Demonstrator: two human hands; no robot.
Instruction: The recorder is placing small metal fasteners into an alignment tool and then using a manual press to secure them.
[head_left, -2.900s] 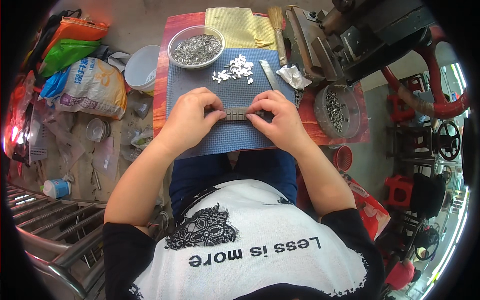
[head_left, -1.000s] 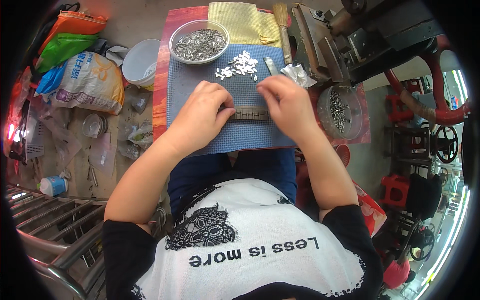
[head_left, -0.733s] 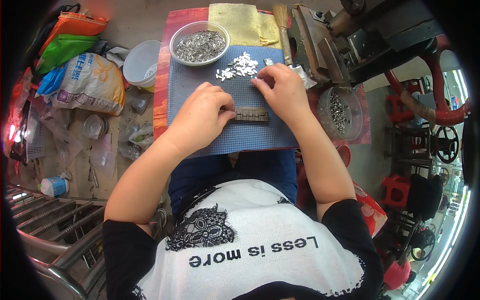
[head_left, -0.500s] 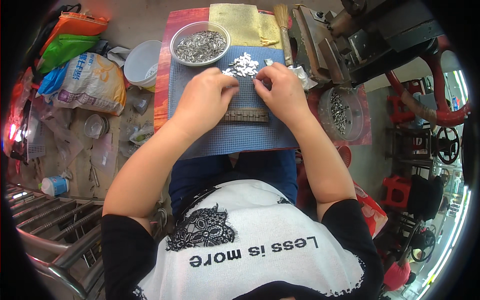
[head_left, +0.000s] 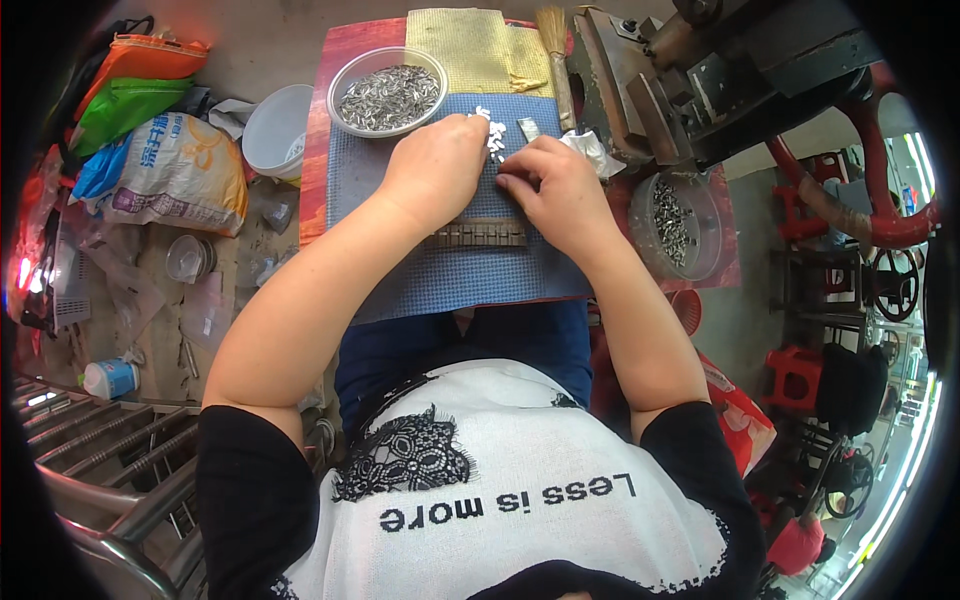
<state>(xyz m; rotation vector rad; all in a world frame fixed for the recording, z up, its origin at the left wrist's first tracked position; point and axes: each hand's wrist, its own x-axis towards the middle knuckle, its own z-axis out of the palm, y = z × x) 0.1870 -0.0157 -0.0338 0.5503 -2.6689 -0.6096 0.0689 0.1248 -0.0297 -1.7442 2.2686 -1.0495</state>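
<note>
My left hand [head_left: 440, 165] reaches over the left side of a small pile of white pieces [head_left: 496, 140], fingers drawn together. Its fingertips are partly hidden, and what they hold cannot be made out. Just right of the pile is my right hand [head_left: 560, 188], with thumb and forefinger curled close together at the pile's near edge; anything between them is too small to name. Nearer to me, a slotted metal strip [head_left: 480, 233] lies across the blue textured mat [head_left: 400, 280]. A clear round tub [head_left: 340, 112] full of small silvery metal pieces stands beyond my left hand.
A yellow textured mat [head_left: 455, 45] and a brush [head_left: 556, 60] lie at the far side. Right of them stands a heavy dark machine [head_left: 690, 100]. Another clear tub [head_left: 707, 225] of metal pieces sits below it. A white bucket [head_left: 275, 125] is at the left.
My left hand has moved right and slightly away from me, now covering part of the white pile. My right hand has shifted slightly, staying at the pile's near right side.
</note>
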